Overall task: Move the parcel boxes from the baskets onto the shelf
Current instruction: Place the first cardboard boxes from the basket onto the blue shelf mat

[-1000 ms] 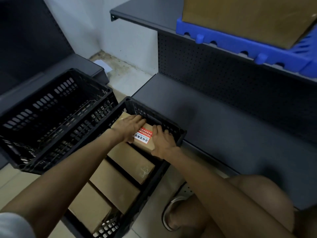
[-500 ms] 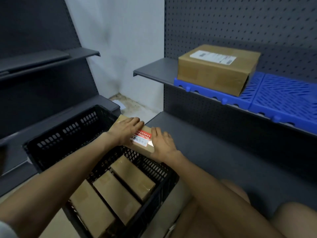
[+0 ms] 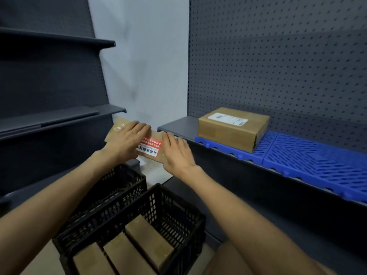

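I hold a flat brown parcel box (image 3: 153, 146) with a red and white sticker in the air, above the baskets and just left of the shelf's corner. My left hand (image 3: 127, 140) grips its left side and my right hand (image 3: 175, 152) its right side. Below, a black plastic basket (image 3: 178, 217) holds three brown parcel boxes (image 3: 151, 246) side by side. A second black basket (image 3: 117, 187) stands behind it to the left, its inside hidden. On the grey shelf (image 3: 176, 126) a larger brown box (image 3: 232, 129) with a white label rests on blue plastic mats (image 3: 309, 157).
A grey pegboard wall (image 3: 278, 56) backs the shelf. A lower dark shelf (image 3: 268, 221) runs beneath it. Another dark shelving unit (image 3: 49, 116) stands at the left. My bare knee (image 3: 248, 261) is at the bottom right. Pale floor shows between the units.
Both hands lifted the stickered parcel box out of the basket and up to shelf height. My view tilted upward, so the shelf and pegboard now fill the right side.
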